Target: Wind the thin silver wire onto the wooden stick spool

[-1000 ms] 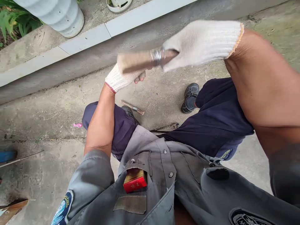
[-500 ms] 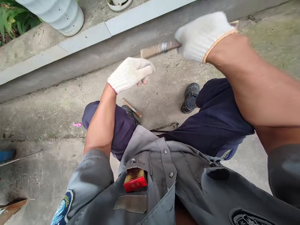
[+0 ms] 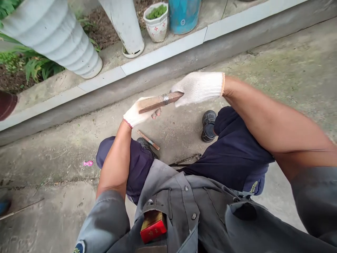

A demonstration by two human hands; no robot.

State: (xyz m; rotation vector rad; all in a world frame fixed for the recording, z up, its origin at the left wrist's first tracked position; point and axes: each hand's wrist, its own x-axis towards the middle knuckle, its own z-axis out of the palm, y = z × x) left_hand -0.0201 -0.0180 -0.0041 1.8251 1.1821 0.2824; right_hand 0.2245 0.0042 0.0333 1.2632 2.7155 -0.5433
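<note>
While right hand (image 3: 197, 88) grips wire-wound stick (image 3: 151, 104), left hand (image 3: 134, 115) half hidden behind it, grip unclear

Gloved right hand (image 3: 198, 88) gripping wooden stick (image 3: 151, 103) with wire wrap (image 3: 165, 98), gloved left hand (image 3: 137, 114) under its free end, fingers curled, second stick (image 3: 147, 140) on concrete floor (image 3: 52, 158) by shoe (image 3: 209, 121), red box (image 3: 153, 226) in shirt pocket

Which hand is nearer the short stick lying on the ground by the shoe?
Left. The left hand sits just above the short stick in the picture; the right hand is higher and farther right, gripping the wire-wrapped stick.
</note>
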